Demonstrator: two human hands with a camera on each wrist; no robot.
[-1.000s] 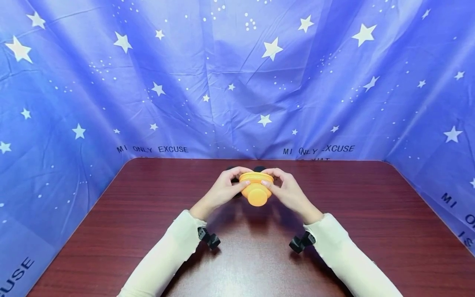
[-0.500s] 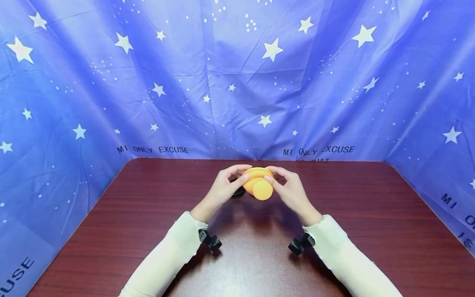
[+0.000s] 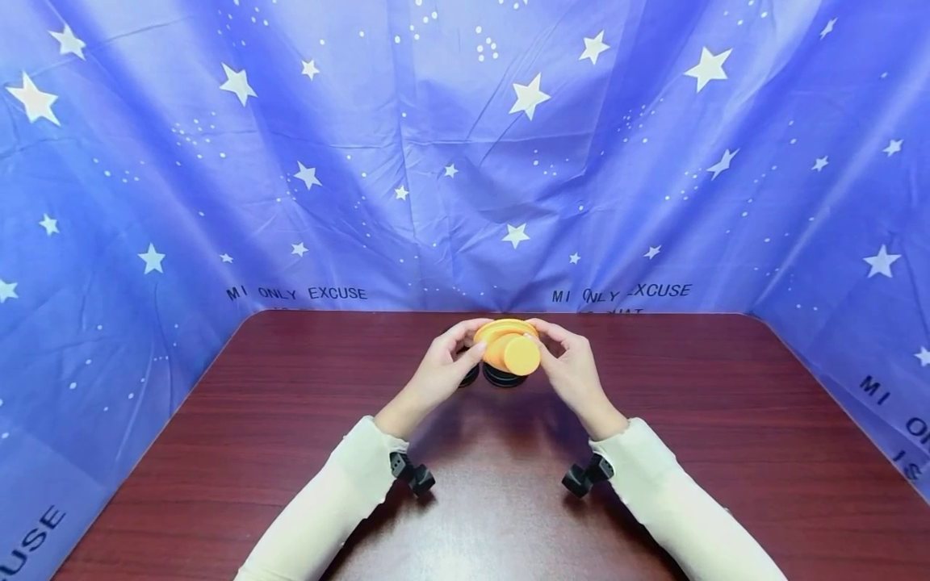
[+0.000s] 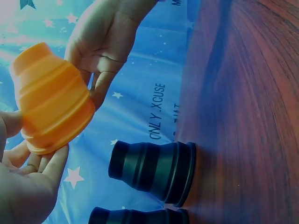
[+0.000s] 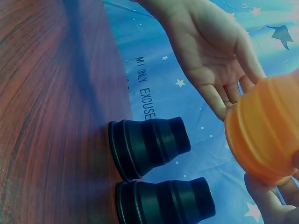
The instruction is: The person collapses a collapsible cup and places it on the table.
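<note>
A tapered orange collapsible cup point(image 3: 501, 349) with stepped rings is held above the table, tilted, its narrow closed end towards the head camera. My left hand point(image 3: 439, 363) grips its wide rim from the left, thumb on the near side and fingers behind. On the opposite side my right hand point(image 3: 570, 359) holds the same rim in a similar way. In the left wrist view the cup's wide end points downward. Two black cups point(image 4: 154, 170) of the same stepped shape stand wide end down on the table below; in the head view hands and orange cup partly cover them.
The dark red wood-grain table point(image 3: 291, 484) ends at a blue star-printed curtain point(image 3: 450, 202) behind and at the sides. Each wrist carries a small black camera point(image 3: 412, 474) over a white sleeve point(image 3: 327, 500).
The orange cup has risen slightly and tilted, its narrow end swinging up and to the right. A black cup's base now shows beneath it. Both hands keep their hold.
</note>
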